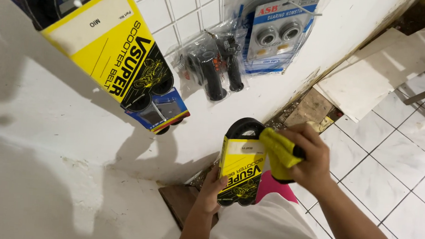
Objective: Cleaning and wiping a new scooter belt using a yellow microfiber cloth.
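My left hand (211, 191) grips a black rubber belt in a yellow and black cardboard sleeve (240, 170) from below, holding it upright in front of me. My right hand (310, 160) is closed on a yellow cloth (279, 151) and presses it against the upper right side of the sleeve. The belt's black loop shows above the sleeve's top edge.
On the white wall hang a larger belt in a yellow sleeve (108, 40), a plastic bag with black handlebar grips (215, 66) and a blue blister pack with two round bearings (276, 33). Loose tile slabs (378, 72) lean at the wall's foot on the white tiled floor (396, 159).
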